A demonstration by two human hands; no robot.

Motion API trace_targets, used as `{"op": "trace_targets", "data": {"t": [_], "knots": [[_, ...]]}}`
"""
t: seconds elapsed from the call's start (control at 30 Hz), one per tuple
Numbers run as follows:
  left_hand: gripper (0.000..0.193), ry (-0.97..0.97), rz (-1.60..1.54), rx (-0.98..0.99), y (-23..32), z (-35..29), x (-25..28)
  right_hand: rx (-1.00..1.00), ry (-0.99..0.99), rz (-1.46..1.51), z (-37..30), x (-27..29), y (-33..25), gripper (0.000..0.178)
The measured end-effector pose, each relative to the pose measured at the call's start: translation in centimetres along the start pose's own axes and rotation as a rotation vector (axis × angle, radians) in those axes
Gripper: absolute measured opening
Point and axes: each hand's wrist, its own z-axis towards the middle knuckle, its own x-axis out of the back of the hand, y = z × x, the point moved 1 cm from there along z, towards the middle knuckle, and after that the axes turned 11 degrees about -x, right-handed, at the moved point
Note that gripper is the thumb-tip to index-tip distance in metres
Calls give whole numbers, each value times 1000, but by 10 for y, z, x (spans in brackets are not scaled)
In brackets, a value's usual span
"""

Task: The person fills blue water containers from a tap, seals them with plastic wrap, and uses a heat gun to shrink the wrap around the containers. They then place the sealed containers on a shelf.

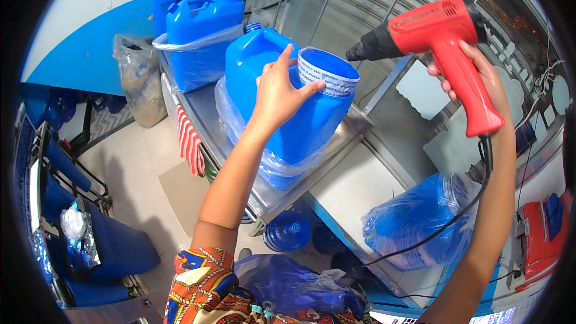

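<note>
My right hand [474, 75] is wrapped round the handle of a red heat gun [432, 27], whose black nozzle points left at a blue jerrycan [312, 123]. The jerrycan stands upright on a metal table, with clear plastic bunched round its lower half. Around its wide round blue cap [327, 65] sits a white printed seal band [324, 83]. My left hand [277, 93] is beside the cap with thumb and forefinger spread; the thumb touches the band and the forefinger points up. Its other fingers are partly hidden.
More blue jerrycans [204, 18] stand at the back left, one in plastic. A plastic-wrapped blue container [414, 222] lies on the white ledge to the right, the gun's cord [444, 228] crossing it. Below are a blue water bottle [287, 231] and a dark blue bin [120, 240].
</note>
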Motion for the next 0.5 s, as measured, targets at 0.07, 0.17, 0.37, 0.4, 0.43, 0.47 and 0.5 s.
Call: {"op": "trace_targets", "data": {"t": [0.07,0.17,0.37,0.4,0.43,0.47,0.5], "knots": [[97,16,-32,16,-3,-2,-4,-7,-81,2,18,-8,-10,48],[100,17,-24,10,-4,-1,-3,-16,-201,-31,37,-18,-23,49],[104,-6,-16,5,-6,2,0,-6,-298,-22,25,-32,-37,52],[104,-9,-15,6,-6,2,0,-2,-298,-22,19,-34,-38,53],[104,-14,-13,4,-7,3,0,4,-297,-29,13,-35,-39,53],[105,-17,-9,8,-7,4,0,11,-295,-35,6,-36,-40,53],[105,-23,-6,10,-7,5,0,22,-288,-40,0,-37,-40,53]]}}
